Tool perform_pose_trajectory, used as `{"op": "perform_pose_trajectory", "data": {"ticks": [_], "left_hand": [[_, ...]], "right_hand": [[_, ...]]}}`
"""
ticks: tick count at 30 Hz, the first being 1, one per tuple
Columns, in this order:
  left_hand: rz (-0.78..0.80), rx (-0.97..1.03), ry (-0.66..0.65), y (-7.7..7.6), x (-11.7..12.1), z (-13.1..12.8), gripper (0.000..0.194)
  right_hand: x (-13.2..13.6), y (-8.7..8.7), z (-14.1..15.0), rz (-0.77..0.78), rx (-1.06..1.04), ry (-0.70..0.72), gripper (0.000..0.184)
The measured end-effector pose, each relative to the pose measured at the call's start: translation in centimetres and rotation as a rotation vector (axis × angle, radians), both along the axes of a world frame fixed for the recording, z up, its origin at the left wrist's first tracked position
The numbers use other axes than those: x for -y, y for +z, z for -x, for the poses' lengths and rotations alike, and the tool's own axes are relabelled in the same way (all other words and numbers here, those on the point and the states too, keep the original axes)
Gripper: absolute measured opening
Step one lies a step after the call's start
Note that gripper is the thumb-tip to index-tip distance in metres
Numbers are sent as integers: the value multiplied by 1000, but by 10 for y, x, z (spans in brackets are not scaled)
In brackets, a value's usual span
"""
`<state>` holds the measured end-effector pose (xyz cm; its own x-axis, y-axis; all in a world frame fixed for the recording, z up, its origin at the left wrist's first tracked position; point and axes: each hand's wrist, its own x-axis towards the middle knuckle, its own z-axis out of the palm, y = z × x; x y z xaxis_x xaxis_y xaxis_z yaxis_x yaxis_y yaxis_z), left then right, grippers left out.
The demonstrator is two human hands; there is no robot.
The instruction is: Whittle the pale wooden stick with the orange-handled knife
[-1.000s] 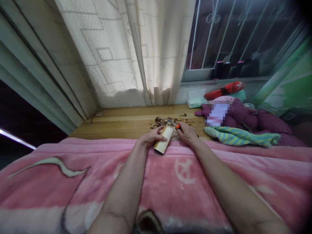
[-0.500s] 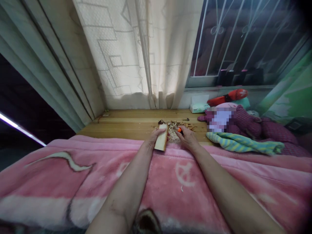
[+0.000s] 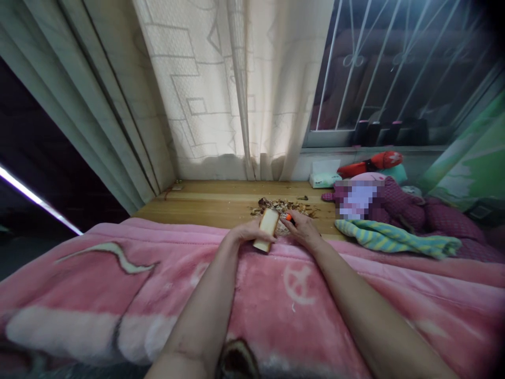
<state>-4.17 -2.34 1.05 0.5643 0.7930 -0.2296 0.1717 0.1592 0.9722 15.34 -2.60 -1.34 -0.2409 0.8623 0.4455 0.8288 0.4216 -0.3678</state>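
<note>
A pale block of wood (image 3: 269, 223) with darker brown edges is gripped in my left hand (image 3: 249, 231), the thumb lying across its near part. The block stands tilted over the edge of the pink blanket. Just right of it, my right hand (image 3: 305, 230) is closed around a small tool with an orange handle (image 3: 289, 217); its working end is too small to make out. Wood shavings (image 3: 286, 204) lie heaped on the wooden surface (image 3: 197, 199) behind and between both hands.
A pink blanket (image 3: 268, 295) spreads under my forearms. To the right lie a striped green-blue cloth (image 3: 394, 238), a purple plush toy (image 3: 406, 202), a tissue box (image 3: 325, 177) and a red item (image 3: 369, 163). Curtains (image 3: 221, 95) and a barred window (image 3: 386, 73) stand behind.
The block has turned in my left hand and shifted slightly right and nearer to me, its top now leaning right. My right hand keeps the orange-handled tool. The view has moved slightly.
</note>
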Motion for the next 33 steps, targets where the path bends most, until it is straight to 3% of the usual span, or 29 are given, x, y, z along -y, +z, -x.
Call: {"op": "perform_pose_trajectory", "data": {"ticks": [2,4,9,13,17,21,26,30,33], "left_hand": [[-16,-3,-72,2,2,3,57],[-33,-5,-61,2,3,3,56],[-32,-33,258,-5,6,-9,42],[123,138,433,-3,18,-20,40],[314,310,396,-2,28,-30,32],[360,331,432,-8,29,-35,26],[331,425,377,-8,33,-29,31],[286,495,395,-7,37,-27,40],[261,544,449,-11,35,-28,36]], "right_hand": [[0,0,0,14,10,-11,35],[0,0,0,21,7,-21,34],[-1,1,0,-1,-8,-59,32],[-3,-1,-1,-56,-62,-56,32],[-4,-3,-2,-94,-88,-94,38],[-2,0,-3,-45,5,-112,45],[1,5,-2,66,137,-148,55],[4,7,-1,42,168,-158,56],[8,10,1,4,193,-99,55]]}}
